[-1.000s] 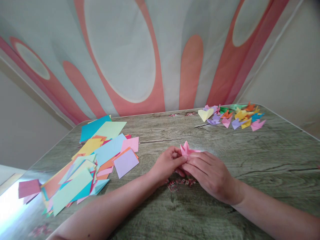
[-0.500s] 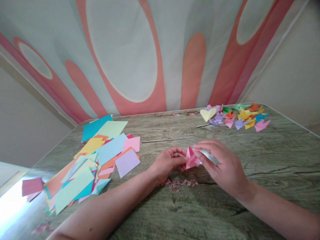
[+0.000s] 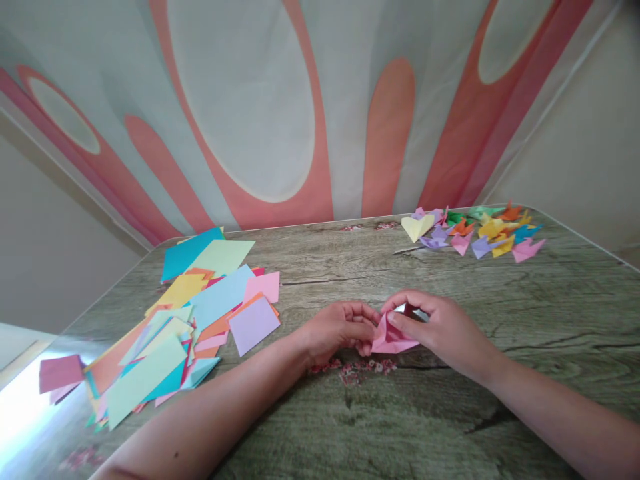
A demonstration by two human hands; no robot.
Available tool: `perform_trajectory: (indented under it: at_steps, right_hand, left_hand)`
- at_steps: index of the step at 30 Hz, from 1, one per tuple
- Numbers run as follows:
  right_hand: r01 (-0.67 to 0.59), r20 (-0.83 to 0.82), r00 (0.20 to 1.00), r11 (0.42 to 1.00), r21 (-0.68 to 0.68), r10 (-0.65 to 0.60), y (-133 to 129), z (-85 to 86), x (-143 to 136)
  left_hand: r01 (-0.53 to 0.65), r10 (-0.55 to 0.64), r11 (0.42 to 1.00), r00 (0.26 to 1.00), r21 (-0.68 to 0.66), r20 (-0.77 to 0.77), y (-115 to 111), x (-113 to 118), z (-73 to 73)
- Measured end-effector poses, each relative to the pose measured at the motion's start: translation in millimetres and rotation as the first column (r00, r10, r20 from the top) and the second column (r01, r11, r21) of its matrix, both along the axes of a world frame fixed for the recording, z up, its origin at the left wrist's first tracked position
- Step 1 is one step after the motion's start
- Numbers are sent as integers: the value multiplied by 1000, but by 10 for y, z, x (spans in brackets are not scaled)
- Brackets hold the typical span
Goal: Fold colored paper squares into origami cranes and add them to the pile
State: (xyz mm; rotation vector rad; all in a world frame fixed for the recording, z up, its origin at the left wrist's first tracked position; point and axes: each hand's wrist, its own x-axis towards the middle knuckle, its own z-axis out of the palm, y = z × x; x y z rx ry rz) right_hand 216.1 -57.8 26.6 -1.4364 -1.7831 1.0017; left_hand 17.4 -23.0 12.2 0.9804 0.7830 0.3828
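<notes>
A partly folded piece of pink origami paper point(image 3: 393, 339) is held just above the wooden-patterned table point(image 3: 320, 420), between my two hands. My left hand point(image 3: 345, 327) pinches its left corner between thumb and fingers. From above, my right hand point(image 3: 430, 323) grips the upper edge, thumb in front and fingers behind. The paper leans open as a low, wide shape with a raised fold. My fingers hide parts of its edges.
Loose coloured paper sheets point(image 3: 150, 360) lie in an overlapping heap on the left, with a lilac sheet point(image 3: 254, 325) at its right side. Several folded paper figures point(image 3: 493, 230) are grouped at the far right. Behind the table hangs a patterned cloth point(image 3: 345, 133).
The pink paper has turned from a narrow upright shape to a wider, lower one. Both hands have dropped slightly, and my right hand now grips its top edge.
</notes>
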Motion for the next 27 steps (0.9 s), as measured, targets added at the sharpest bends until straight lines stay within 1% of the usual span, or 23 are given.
perform_trajectory:
  at_steps: [3,10,14,18,22,27]
  right_hand:
    - [-8,18,1000,999,-35,8,-7,5,-3]
    - [-10,36,999,998,-56,12,-18,14,-50]
    - [-43,-16,999,997,-71,42,-30,0,-48]
    - [-35,-82,996,997,-70,29,-24,-18,-26]
    - [-44,-95,995,996,-81,37,-6,-26,-9]
    - [-66,-93,994,996,-57,60,-22,-20,-10]
  left_hand:
    - [20,-20,1000,1000,2,-6,11,-18,12]
    - [43,-43,999,998,-9,-34,15,-17,20]
    - [80,-82,996,996,-41,-40,26,-21,15]
    - [95,-97,994,995,-62,-38,31,-30,29]
    - [93,-96,993,994,-73,-46,32,-38,42]
    - [116,-120,991,991,-67,-57,41,-48,27]
